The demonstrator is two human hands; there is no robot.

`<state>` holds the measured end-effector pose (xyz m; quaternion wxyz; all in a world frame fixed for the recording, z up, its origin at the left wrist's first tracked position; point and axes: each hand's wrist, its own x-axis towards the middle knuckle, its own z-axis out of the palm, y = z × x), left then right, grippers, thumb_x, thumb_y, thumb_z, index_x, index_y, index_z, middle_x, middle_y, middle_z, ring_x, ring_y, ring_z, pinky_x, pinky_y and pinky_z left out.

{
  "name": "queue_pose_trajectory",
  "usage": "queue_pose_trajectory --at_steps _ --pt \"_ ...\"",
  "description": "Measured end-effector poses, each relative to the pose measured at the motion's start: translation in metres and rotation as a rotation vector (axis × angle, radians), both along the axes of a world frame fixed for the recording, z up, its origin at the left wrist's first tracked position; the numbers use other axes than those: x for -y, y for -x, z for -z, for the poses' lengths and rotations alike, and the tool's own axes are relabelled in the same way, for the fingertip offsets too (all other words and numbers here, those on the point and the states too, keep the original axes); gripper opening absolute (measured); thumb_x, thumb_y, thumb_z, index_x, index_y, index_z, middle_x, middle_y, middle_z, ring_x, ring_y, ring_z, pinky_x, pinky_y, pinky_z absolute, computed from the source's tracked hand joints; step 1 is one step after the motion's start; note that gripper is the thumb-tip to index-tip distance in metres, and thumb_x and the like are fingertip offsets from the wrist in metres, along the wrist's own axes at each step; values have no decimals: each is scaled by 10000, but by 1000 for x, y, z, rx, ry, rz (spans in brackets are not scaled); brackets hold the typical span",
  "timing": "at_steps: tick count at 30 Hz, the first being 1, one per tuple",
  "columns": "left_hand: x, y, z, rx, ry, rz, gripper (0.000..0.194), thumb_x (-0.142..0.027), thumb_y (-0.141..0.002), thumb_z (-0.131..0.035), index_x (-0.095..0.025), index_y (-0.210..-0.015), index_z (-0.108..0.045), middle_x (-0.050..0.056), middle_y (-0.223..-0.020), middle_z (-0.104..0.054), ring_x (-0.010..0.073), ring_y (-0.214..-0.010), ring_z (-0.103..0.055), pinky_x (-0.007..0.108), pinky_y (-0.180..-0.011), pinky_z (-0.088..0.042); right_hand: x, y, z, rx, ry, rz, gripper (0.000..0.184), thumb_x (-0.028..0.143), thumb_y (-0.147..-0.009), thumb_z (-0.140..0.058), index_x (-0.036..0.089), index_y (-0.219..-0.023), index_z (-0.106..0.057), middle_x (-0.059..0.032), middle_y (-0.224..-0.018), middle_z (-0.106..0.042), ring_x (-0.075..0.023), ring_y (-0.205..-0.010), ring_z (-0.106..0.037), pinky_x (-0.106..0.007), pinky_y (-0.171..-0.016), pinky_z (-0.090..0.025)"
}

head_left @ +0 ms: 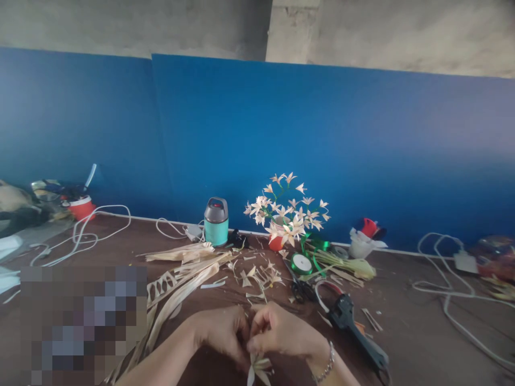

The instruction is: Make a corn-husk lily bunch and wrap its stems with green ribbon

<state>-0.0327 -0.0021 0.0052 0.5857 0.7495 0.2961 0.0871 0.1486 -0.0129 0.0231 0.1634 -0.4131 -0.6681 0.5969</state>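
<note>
My left hand [219, 332] and my right hand [281, 332] meet at the table's near edge, fingers curled and pinched together on a small pale leaf flower [259, 369] that hangs just below them. Dried pale leaf strips [189, 268] lie fanned out to the left of my hands. Small cut leaf pieces [257, 276] are scattered just beyond my fingers. A bunch of finished pale flowers [287, 212] stands in a red pot at the back of the table.
A black glue gun [354, 327] lies right of my right hand, scissors [300, 287] and a green ribbon roll [301, 264] beyond it. A teal jar [216, 221] stands by the blue wall. White cables [454, 300] trail on the brown table at right and left.
</note>
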Motion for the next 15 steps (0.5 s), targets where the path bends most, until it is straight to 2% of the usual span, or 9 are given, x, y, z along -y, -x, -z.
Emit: queue_pose_trajectory --at_steps 5,9,12,15 --pt "0 -1 -2 -66 -1 -82 165 -195 -496 -715 -174 -658 -738 -50 -515 -596 86 -481 -455 160 -451 -340 4 9 -5 95 -95 144 71 161 -526 -709 132 -497 -651 28 -600 -534 -73 -511 -453 -186 -450 -302" --pt "0 -1 -2 -70 -25 -117 82 -191 -497 -702 -148 -567 -708 -67 -435 -491 58 -430 -366 157 -397 -264 6 14 -11 87 -170 194 97 140 -509 -700 131 -452 -622 31 -637 -507 -74 -528 -458 -189 -447 -293" --pt "-3 -4 2 30 -15 -173 89 -219 -534 -692 -138 -569 -703 -56 -450 -496 57 -433 -361 161 -398 -259 3 14 -14 -25 -117 293 174 272 -596 -688 141 -507 -615 37 -573 -491 -79 -510 -426 -203 -464 -287" --pt "-7 -9 4 173 -45 -326 167 -286 -590 -688 -120 -584 -706 -16 -494 -556 72 -462 -410 174 -442 -316 -5 8 -12 -214 -101 571 273 422 -699 -613 162 -617 -607 40 -563 -490 -95 -540 -416 -215 -513 -306"
